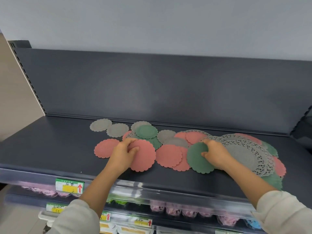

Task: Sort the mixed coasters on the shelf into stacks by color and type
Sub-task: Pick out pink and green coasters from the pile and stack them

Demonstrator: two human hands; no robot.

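Left hand (125, 153): fingers curled over the far rim of a pink coaster (145, 157), thumb pressed on its face; the piece was gripped at its left edge. Right hand (217, 155): holding a green coaster (196, 157) by its right edge, thumb on top, fingers tucked behind.

Between the two hands lay a pink pair (168, 156), overlapped, and the green coaster appeared to ride over its right margin. Just left of the left hand sat a lone pink piece (105, 148), flat and apart from the heap. Beyond the left hand, a second green piece (146, 131) rested on the pile, with small grey coasters (117, 130) further out. To the right of the right hand, large grey lace doilies (243, 155) covered more pink and green pieces. All of it lay on the dark shelf (50, 146).

Assessment: sorting was at an early stage and no tidy stack was evident. Recommended: lift each held coaster clear rather than slide it, since thin overlapped pieces would likely drag their neighbours. Set the pink coaster squarely on the lone pink piece, scallops aligned. Start the green stack on bare shelf. Keep the lace doilies as a separate type
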